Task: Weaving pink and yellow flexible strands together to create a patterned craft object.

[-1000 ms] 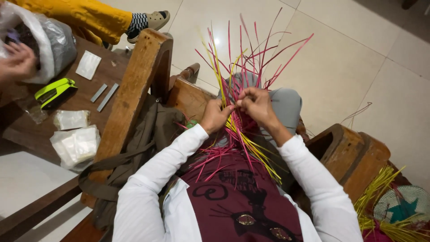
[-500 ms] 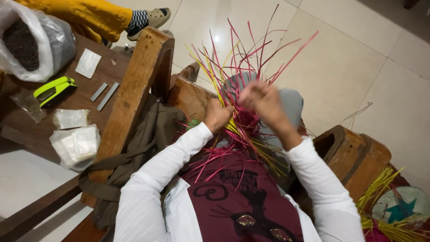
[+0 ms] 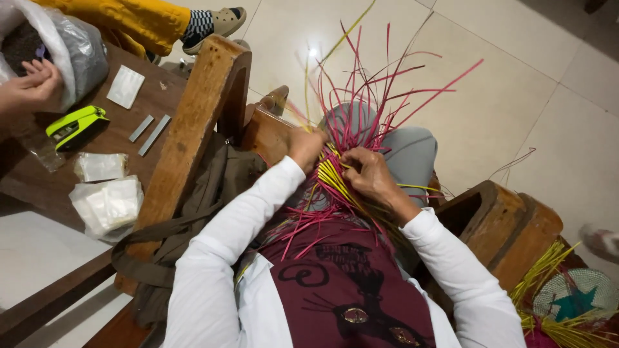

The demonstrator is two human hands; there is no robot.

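A woven piece of pink and yellow strips (image 3: 348, 138) rests on my lap, its loose ends fanning up and outward. My left hand (image 3: 305, 147) grips the strips at the left side of the weave. My right hand (image 3: 367, 174) pinches yellow strips just right of it, fingers curled around them. Both hands sit close together over my grey-trousered knees, and the woven base under them is mostly hidden.
A wooden chair arm (image 3: 193, 122) stands to my left with an olive bag strap (image 3: 187, 225) over it. On the wooden table (image 3: 77, 154) lie a green stapler (image 3: 74, 124), staple strips and white packets. Another person's hand (image 3: 29, 87) touches a plastic bag. A woven star mat (image 3: 574, 299) lies at the right.
My right hand has come back down from a raised, blurred pull and now grips the yellow strips. The other person's hand is back at the plastic bag.
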